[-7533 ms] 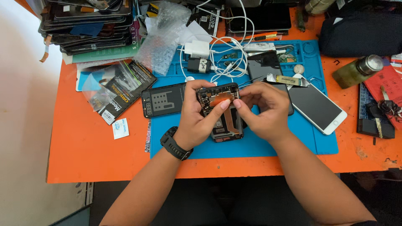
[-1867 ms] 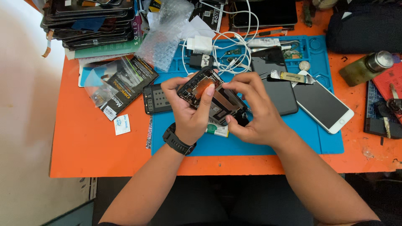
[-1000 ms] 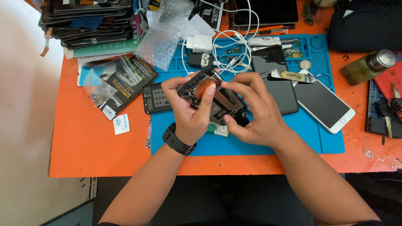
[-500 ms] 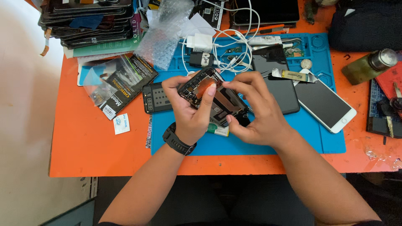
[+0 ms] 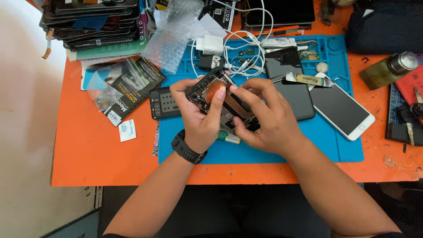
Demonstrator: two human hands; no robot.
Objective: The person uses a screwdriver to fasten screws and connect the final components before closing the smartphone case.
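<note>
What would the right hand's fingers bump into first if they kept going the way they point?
The right hand points up-left, fingertips already at the opened black phone. That comes first, then the left hand holding it. Depth is hard to judge from above.

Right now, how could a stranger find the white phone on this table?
Start at the blue mat on the orange table. At its right edge, right of the right hand, lies the white phone: dark screen up, the only white-framed one.
</note>
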